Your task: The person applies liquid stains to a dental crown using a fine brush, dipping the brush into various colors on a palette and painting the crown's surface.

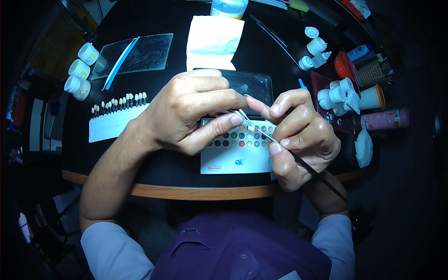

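Note:
My left hand is closed around slim metal tweezers, whose tips hold a small tooth-coloured dental crown. Between the thumb and fingers of my right hand is a fine paintbrush with a dark handle. Its tip points up and left to the crown; whether it touches is too small to tell. My right index finger stretches toward the left fingertips. Below both hands lies a white palette with rows of coloured round wells, partly covered by my fingers.
A white tooth shade guide stands left, by a glass slab and white jars. Behind my hands are a dark slab and a white paper tissue. Small bottles and cups crowd the right; the wooden table edge is near.

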A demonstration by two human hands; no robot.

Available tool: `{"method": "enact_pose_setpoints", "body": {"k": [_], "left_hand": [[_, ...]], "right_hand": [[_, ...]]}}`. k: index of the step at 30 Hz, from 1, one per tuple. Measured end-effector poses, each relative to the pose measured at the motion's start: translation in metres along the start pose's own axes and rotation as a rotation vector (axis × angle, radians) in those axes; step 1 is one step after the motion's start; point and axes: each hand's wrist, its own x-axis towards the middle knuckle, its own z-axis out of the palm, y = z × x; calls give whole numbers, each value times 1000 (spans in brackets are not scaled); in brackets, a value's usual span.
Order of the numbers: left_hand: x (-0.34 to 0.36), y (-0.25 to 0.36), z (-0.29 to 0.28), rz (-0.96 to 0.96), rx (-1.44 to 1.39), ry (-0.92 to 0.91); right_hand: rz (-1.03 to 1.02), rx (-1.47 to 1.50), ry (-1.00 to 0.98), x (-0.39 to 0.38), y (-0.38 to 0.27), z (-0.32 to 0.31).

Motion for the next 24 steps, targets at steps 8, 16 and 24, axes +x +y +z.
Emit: {"method": "enact_pose_setpoints", "body": {"k": [8,16,24], "left_hand": [[0,1,-2,27,113,8],[1,1,-4,36,148,-4],[1,2,-5,34,151,-5]], "right_hand": [[34,13,-10,1,-1,-2],[-12,-68,-123,4,1,-4],[-8,-107,-118,4,0,-2]]}}
